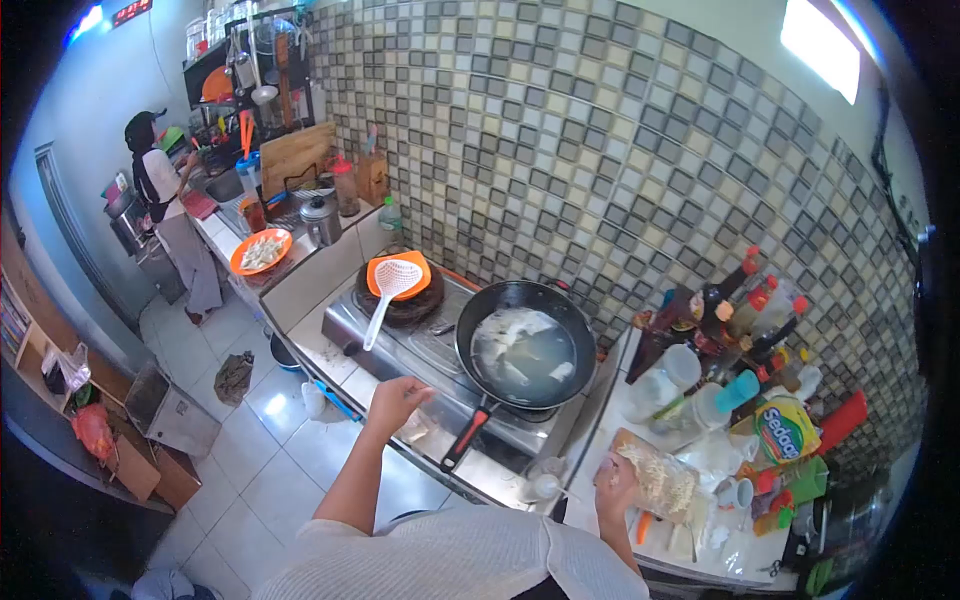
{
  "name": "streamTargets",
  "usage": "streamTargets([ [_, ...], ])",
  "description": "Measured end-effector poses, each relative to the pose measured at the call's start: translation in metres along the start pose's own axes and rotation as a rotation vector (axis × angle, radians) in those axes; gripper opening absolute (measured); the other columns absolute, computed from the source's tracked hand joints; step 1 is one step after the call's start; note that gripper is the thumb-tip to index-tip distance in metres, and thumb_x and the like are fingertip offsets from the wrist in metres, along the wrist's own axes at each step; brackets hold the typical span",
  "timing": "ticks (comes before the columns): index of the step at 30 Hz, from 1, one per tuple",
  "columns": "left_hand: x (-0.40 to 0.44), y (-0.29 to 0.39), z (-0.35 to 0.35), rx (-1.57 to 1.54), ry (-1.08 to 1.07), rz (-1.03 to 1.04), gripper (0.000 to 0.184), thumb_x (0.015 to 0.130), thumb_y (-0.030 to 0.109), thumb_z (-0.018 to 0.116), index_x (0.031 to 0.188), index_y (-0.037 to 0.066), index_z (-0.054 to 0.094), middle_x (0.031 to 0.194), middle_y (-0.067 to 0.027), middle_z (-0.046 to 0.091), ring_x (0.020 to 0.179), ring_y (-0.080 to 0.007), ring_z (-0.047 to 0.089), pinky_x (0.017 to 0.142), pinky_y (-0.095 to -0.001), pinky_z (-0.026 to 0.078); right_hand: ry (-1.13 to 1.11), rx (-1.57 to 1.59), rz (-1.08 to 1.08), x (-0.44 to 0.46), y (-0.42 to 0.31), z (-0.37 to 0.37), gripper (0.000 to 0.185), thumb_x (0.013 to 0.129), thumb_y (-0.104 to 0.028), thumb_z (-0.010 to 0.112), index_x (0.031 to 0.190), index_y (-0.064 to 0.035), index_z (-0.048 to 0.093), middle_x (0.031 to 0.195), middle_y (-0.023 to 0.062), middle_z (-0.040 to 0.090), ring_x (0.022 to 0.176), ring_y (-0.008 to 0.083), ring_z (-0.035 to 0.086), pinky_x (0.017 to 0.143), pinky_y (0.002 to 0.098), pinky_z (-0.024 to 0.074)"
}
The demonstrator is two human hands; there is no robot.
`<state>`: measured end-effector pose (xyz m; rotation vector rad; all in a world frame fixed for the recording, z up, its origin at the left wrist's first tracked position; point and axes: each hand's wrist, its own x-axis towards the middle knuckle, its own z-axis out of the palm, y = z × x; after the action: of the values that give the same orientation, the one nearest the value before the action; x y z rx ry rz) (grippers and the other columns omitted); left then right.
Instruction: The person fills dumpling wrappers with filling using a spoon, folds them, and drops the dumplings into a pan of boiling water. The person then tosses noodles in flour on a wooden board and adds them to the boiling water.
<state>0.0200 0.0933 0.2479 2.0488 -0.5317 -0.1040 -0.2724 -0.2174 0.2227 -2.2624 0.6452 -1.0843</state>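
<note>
My left hand [399,404] is raised over the front edge of the stove [400,350], its fingers pinched together; anything between them is too small to make out. To its right, a black wok [530,392] on the burner holds cloudy liquid with pale pieces [515,340], and its black and red handle [470,437] points towards me. My right hand [615,483] is curled at the counter beside a clear bag of pale, shredded-looking food [660,482]. What its fingers hold is hidden. A small clear container [543,487] stands left of that hand.
A white slotted spoon [396,285] rests on an orange dish [412,264] on the left burner. Sauce bottles [745,285], cups and a yellow Sedaap packet [785,430] crowd the right counter. An orange plate of pale pieces [262,251] is farther left. Another person [170,200] stands at the back.
</note>
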Motion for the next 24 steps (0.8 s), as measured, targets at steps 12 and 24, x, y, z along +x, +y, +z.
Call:
streamTargets([
  [12,0.037,-0.037,0.001,-0.08,-0.3,0.009,0.024,0.086,0.026,0.071,0.092,0.002,0.071,0.078,-0.0084,0.072,0.071,-0.0135,0.067,0.068,-0.0281,0.051,-0.048,-0.17,0.023,0.008,-0.013,0.04,0.004,0.079,-0.005,0.06,0.08,-0.0016,0.062,0.076,0.015,0.063,0.073,0.034,0.061,0.069,0.0413,0.0473],
  [24,0.071,-0.011,0.073,-0.32,-0.481,0.16,0.019,0.091,0.019,0.064,0.088,0.0,0.066,0.074,-0.0038,0.068,0.07,-0.0098,0.062,0.066,-0.0248,0.047,0.356,-0.25,0.452,-0.025,-0.001,-0.067,0.008,0.086,-0.006,0.063,0.087,0.0023,0.063,0.078,0.0129,0.061,0.072,0.0252,0.061,0.07,0.0324,0.0477],
])
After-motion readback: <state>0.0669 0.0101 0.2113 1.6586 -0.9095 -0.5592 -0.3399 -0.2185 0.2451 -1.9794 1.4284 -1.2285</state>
